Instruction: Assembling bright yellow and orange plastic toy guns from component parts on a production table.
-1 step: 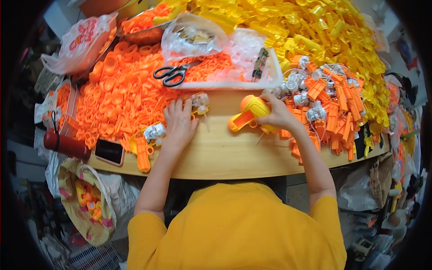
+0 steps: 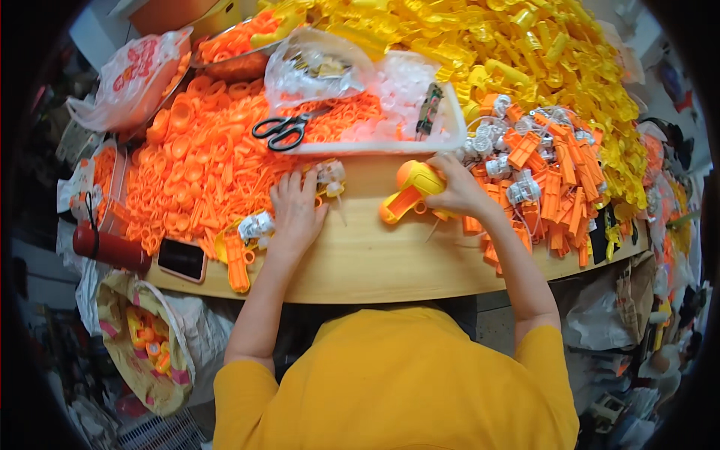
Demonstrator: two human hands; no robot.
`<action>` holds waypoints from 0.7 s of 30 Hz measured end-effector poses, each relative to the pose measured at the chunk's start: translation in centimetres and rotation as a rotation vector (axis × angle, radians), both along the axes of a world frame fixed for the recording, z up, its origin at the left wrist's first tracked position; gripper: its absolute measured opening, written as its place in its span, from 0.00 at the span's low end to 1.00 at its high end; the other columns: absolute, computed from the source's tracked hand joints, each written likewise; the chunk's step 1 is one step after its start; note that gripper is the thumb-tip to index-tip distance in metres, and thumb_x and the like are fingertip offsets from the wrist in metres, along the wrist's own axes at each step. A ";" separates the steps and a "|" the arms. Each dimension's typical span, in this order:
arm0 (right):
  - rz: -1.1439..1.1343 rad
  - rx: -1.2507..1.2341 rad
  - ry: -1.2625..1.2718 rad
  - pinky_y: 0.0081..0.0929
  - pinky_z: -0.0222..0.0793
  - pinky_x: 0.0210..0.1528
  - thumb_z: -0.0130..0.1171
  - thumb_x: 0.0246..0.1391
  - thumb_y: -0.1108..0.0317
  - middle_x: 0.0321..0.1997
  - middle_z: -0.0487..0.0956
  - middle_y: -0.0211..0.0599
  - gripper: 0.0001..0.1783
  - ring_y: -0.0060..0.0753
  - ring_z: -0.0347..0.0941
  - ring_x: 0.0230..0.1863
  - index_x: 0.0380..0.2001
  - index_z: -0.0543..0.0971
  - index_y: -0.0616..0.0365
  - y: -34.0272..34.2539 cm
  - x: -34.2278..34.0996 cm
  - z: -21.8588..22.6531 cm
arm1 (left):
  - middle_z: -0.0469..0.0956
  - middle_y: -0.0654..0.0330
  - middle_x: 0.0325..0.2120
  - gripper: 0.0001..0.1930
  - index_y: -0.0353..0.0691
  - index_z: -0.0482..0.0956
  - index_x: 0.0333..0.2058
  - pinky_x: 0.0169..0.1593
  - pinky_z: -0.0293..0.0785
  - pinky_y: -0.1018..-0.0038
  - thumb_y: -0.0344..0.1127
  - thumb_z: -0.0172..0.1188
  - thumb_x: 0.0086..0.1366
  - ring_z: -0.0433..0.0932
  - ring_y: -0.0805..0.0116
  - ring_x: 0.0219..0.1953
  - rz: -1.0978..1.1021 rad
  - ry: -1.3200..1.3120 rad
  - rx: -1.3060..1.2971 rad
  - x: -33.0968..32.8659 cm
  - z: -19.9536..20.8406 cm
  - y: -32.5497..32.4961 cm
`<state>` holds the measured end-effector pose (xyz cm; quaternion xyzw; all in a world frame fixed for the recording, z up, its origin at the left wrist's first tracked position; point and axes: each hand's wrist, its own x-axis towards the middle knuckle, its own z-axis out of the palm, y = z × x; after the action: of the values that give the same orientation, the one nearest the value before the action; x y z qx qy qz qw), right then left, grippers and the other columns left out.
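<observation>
Over the bench (image 2: 360,262), right fingers (image 2: 445,163) hold a toy (image 2: 421,182); a loose grip may drop it. Left fingers (image 2: 295,182): can't tell.

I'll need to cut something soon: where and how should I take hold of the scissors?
Grip the scissors by the black handle loops, probably coming from the near left with the left hand, which is closer. The loops point that way, toward the person's side, while the blades point away, over the white tray.
</observation>
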<state>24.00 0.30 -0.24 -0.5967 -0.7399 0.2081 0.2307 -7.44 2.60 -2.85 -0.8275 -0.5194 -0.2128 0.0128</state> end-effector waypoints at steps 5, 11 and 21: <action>0.041 0.179 -0.285 0.37 0.65 0.54 0.69 0.33 0.69 0.47 0.72 0.42 0.35 0.48 0.68 0.51 0.51 0.70 0.57 -0.7 -1.6 0.7 | 0.63 0.48 0.54 0.38 0.42 0.63 0.57 0.59 0.52 0.55 0.36 0.67 0.46 0.58 0.48 0.58 -0.022 -0.012 -0.092 -0.5 0.3 -0.6; 0.034 0.430 -0.310 0.40 0.66 0.54 0.66 0.38 0.72 0.49 0.73 0.43 0.29 0.50 0.67 0.54 0.49 0.73 0.55 -1.2 -1.9 -0.8 | 0.61 0.49 0.55 0.37 0.43 0.65 0.56 0.60 0.49 0.55 0.36 0.67 0.44 0.57 0.50 0.59 -0.171 -0.078 -0.150 0.3 0.8 -2.3; -0.268 0.557 0.060 0.24 0.71 0.35 0.61 0.50 0.67 0.36 0.81 0.38 0.10 0.28 0.76 0.33 0.36 0.80 0.59 9.0 3.6 5.1 | 0.61 0.50 0.55 0.37 0.44 0.66 0.56 0.59 0.49 0.55 0.36 0.68 0.44 0.57 0.50 0.58 -0.216 -0.136 -0.211 0.4 1.3 -6.1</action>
<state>27.60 9.26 4.82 -0.5963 -0.6762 -0.0172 0.4324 -7.08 -3.52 -1.54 -0.8591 -0.4464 -0.2125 -0.1324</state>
